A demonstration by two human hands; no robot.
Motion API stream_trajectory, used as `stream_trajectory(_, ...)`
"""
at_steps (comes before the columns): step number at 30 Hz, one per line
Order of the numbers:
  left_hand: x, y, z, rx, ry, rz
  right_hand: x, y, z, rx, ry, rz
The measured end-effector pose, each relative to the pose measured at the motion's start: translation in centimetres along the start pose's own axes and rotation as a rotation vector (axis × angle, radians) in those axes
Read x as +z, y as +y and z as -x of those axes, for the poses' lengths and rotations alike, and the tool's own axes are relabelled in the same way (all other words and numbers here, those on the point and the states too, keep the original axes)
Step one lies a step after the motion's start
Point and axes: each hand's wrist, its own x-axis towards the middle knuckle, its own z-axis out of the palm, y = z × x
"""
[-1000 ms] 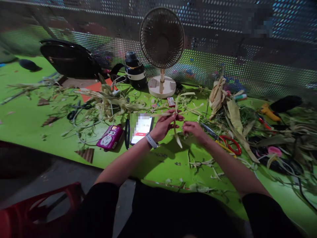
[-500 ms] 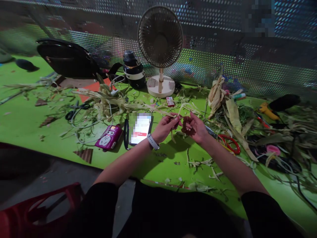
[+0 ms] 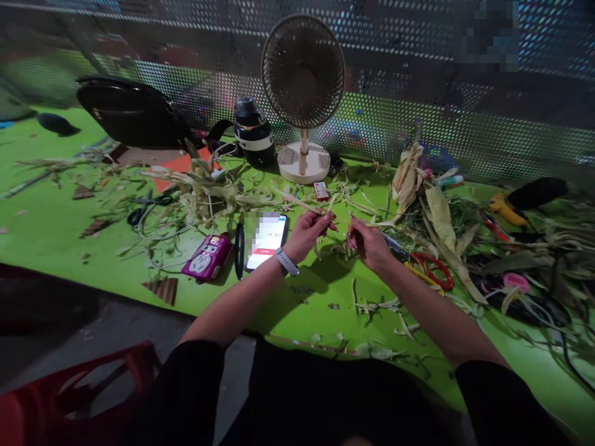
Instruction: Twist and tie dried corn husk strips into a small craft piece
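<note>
My left hand is closed, thumb and fingers pinching a pale corn husk strip whose end hangs below the palm. Close by on the right, my right hand has its fingertips drawn together. A thin pale strand crosses the small gap between the hands and seems to end in the right fingertips; the grip itself is partly hidden. Both hands are just above the green table. Left of them lies a lit phone, beside a purple power bank-like block with a cable.
Behind stand a desk fan and a dark bottle. Corn husks and scissors with red handles lie to the right, near a yellow glue gun. A black bag and loose husks are on the left.
My right hand has turned over and its spread fingers have closed together. My left hand keeps its pinch on the strip. The view has shifted slightly.
</note>
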Motion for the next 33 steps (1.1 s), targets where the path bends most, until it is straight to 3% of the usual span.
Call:
stream_trajectory(2, -0.4, 0.3, 0.0, -0.027, -0.045, -0.009, -1.6, -1.5, -1.0, -0.049, 0.065, -0.063)
stream_trajectory(5, -0.6, 0.8, 0.4, -0.159, -0.306, -0.074, -4.0, -4.1, -2.1, -0.253, 0.135, -0.116)
stream_trajectory(8, -0.1, 0.9, 1.2, -0.264, -0.572, -0.153, -4.0, -4.8, -1.5, -0.102, -0.108, 0.037)
stream_trajectory(11, 0.5, 0.7, 1.8, -0.290, -0.678, -0.184, -1.7, -3.5, 0.2, 0.124, -0.383, 0.171)
stream_trajectory(13, 0.8, 0.5, 1.9, -0.314, -0.711, -0.192, -0.3, -2.6, 1.1, 0.216, -0.514, 0.103)
stream_trajectory(15, 0.8, 0.3, 2.0, -0.361, -0.719, -0.176, 0.2, -2.2, 1.3, 0.211, -0.527, 0.019)
stream_trajectory(18, 0.8, 0.1, 2.0, -0.428, -0.660, -0.126, -0.5, -2.3, 0.9, 0.220, -0.500, -0.036)
stream_trajectory(23, 0.8, -0.2, 2.0, -0.441, -0.653, -0.157, -1.5, -2.7, 0.4, 0.281, -0.632, -0.005)
stream_trajectory(28, 1.2, -0.4, 2.2, -0.399, -0.687, -0.181, -0.7, -1.5, 0.3, 0.106, -0.477, 0.119)
stream_trajectory(33, 1.5, -0.3, 2.7, -0.486, -0.749, -0.209, -0.3, -0.9, -0.2, -0.025, -0.379, 0.172)
